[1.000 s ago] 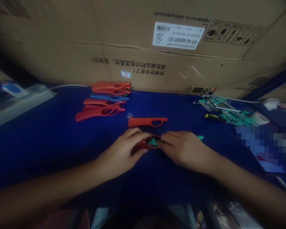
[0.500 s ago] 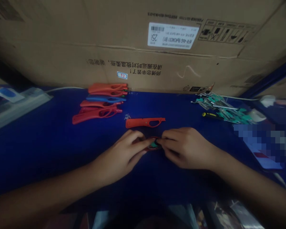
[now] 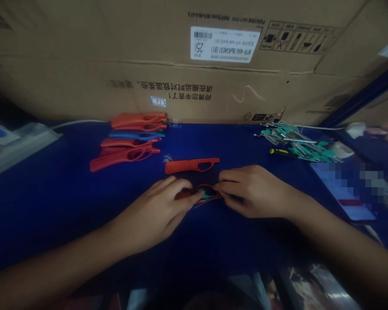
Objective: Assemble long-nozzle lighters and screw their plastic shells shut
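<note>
My left hand (image 3: 168,206) is closed on the left part of a red lighter casing half (image 3: 207,186), its thumb and index finger near a green part (image 3: 207,195) inside the shell. At the casing's right end, my right hand (image 3: 254,191) pinches the edge with its fingertips. Fingers cover much of the piece, so its inner details are hard to make out. Just beyond both hands lies another orange-red casing half (image 3: 181,166) with a loop-shaped trigger opening. Small loose screws (image 3: 167,159) are scattered at its left end.
Red and orange casings (image 3: 126,158) and a blue one (image 3: 134,135) lie at the back left. Green parts with metal rods (image 3: 310,146) are heaped back right, beside a yellow-and-black screwdriver (image 3: 280,152) and a blurred-out flat device (image 3: 336,189). A cardboard box (image 3: 116,77) walls off the back.
The view has turned slightly right. My left fingers have drawn back leftward from the right hand, so more of the casing and its green part shows.
</note>
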